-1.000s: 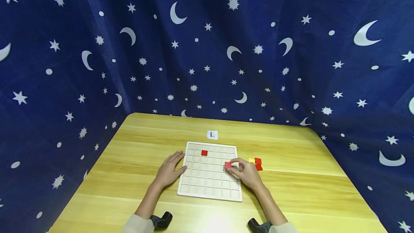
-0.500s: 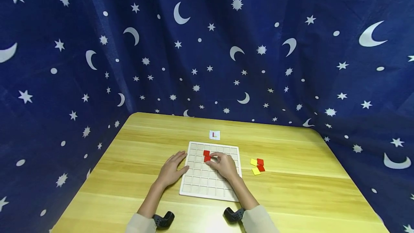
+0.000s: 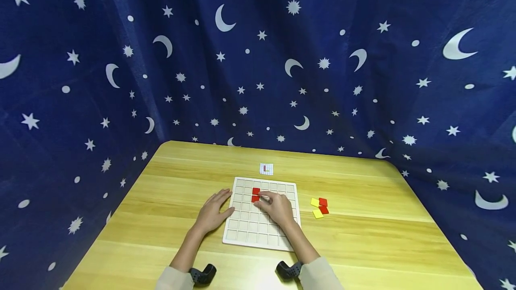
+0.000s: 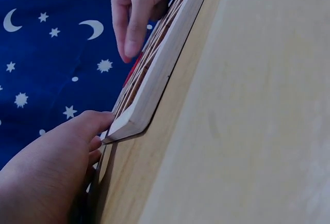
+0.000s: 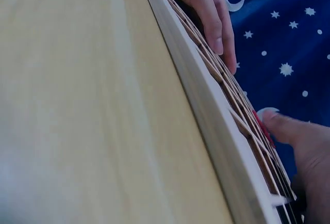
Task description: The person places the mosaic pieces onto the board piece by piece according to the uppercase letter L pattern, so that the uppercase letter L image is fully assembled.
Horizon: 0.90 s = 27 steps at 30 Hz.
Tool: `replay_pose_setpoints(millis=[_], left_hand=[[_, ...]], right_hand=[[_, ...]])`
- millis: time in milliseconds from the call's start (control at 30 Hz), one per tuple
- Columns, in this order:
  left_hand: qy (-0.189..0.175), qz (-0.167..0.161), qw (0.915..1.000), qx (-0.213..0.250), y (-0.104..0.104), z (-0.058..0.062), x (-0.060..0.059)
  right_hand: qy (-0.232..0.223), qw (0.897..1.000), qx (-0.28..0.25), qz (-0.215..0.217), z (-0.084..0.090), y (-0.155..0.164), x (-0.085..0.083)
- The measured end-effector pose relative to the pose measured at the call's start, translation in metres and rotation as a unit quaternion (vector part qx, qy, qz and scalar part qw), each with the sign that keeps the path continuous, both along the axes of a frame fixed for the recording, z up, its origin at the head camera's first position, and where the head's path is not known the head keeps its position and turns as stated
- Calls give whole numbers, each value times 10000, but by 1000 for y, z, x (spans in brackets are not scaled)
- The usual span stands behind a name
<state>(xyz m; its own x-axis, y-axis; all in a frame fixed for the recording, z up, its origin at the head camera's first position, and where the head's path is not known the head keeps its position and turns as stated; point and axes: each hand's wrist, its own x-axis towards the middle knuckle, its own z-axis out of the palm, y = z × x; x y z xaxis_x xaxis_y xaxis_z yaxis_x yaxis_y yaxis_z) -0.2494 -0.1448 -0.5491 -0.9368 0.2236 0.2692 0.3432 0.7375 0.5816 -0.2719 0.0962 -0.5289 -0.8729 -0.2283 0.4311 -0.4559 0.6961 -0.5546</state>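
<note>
Starry curtain (image 3: 274,35) behind the desk (image 3: 363,245)! Two red tiles (image 3: 255,191) are on the board (image 3: 242,225); four seem left beside it (two yellow tiles (image 3: 318,214), two spare red tiles (image 3: 323,202)). Left hand (image 3: 211,214) rests loose; I can't tell if the right hand (image 3: 279,208) pinches the lower one

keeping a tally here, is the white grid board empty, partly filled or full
Partly filled: two red tiles lie on the white grid board, and its other visible cells are bare.
</note>
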Motion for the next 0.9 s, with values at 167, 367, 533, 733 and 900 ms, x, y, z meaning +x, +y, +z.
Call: replay_pose_setpoints(millis=[167,367,533,733,900], left_hand=[[33,-14,10000,13,0,0,0],[25,-7,10000,31,0,-1,0],[26,6,10000,0,-3,-3,-2],[-13,1,10000,7,-3,-2,-1],[-27,-35,10000,44,-1,-1,-1]], right_hand=[[172,9975,-666,155,4,20,3],[157,9932,-1120,-278,-1,78,1],[44,9878,-1207,-985,-4,135,-1],[-802,9827,-876,-1421,-2,177,2],[-1411,9802,-497,-1299,0,190,2]])
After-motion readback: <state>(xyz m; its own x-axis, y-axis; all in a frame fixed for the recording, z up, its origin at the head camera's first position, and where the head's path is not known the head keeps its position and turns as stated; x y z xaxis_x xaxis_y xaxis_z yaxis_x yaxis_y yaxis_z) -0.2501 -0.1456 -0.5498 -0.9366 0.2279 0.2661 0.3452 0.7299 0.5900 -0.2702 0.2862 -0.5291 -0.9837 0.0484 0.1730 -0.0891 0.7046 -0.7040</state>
